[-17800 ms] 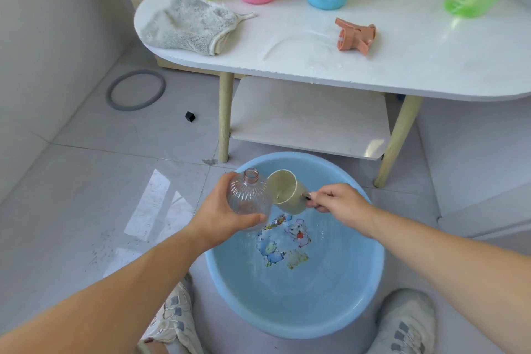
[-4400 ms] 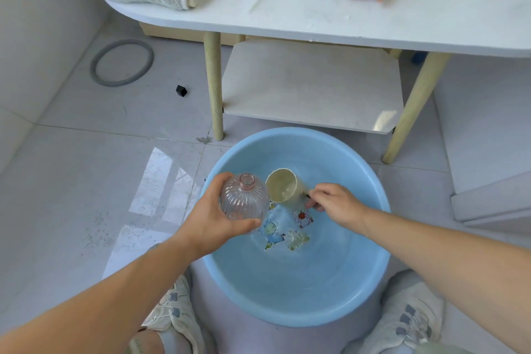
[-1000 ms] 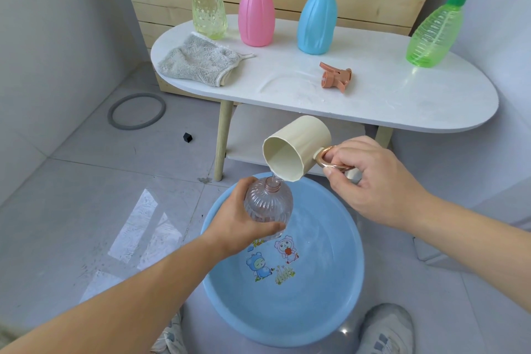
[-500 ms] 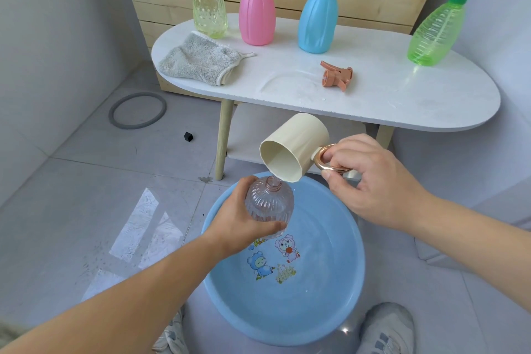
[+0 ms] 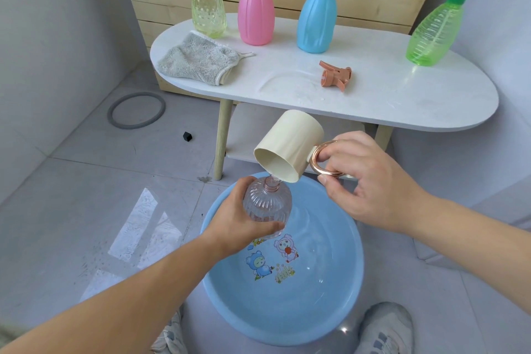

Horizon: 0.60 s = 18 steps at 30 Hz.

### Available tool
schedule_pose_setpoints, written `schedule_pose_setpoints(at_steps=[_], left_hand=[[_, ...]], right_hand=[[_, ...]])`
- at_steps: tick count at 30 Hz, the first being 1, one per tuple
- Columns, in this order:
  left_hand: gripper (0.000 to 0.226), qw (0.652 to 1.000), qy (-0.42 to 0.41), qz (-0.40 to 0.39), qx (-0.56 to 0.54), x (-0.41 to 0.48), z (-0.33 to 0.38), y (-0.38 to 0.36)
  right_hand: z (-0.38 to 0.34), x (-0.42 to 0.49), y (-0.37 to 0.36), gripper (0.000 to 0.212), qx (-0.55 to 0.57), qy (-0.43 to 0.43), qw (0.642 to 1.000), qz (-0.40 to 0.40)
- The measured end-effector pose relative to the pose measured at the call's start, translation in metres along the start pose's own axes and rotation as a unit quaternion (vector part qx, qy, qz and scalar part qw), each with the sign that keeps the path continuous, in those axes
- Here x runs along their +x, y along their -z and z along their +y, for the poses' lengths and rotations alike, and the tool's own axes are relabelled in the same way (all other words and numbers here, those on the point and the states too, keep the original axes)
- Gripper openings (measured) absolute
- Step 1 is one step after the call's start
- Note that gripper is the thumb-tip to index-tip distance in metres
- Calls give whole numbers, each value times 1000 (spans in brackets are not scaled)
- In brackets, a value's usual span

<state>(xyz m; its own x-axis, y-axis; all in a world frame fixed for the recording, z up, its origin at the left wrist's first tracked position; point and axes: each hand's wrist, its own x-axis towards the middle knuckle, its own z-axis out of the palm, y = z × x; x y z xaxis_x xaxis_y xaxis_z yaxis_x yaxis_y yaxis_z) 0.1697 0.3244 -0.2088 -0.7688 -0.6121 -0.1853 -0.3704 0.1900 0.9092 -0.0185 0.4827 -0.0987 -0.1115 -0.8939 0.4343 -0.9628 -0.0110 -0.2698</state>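
The head view shows the left hand (image 5: 238,217) wrapped around a clear bottle (image 5: 267,205), holding it upright above the blue basin (image 5: 349,290). The right hand (image 5: 365,181) has its fingers hooked around the ring handle of a cream cup (image 5: 288,149). The cup is tipped, with its rim just over the bottle's open neck. Behind them, on the white table (image 5: 402,100), lie an orange sprayer top (image 5: 336,77) and a grey cloth (image 5: 198,59). Four spray bottles stand at the back.

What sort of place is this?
Probably a home washing or utility corner: grey tiled floor, round blue plastic basin on it, low white oval table with coloured plastic spray bottles.
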Motion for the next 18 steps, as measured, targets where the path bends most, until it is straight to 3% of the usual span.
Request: schedule_pose_setpoints(at_steps=[11,15,18], left_hand=[[84,1000,-5,0,4,-1,3,0],[87,1000,-7,2,-3,1,1,0],[90,1000,-11,4,5,2,3,1]], right_hand=[[3,1,1,14,-35,79,996,11],[1,0,2,18,-52,113,992,-5],[-3,-1,0,22,-19,68,997,-7]])
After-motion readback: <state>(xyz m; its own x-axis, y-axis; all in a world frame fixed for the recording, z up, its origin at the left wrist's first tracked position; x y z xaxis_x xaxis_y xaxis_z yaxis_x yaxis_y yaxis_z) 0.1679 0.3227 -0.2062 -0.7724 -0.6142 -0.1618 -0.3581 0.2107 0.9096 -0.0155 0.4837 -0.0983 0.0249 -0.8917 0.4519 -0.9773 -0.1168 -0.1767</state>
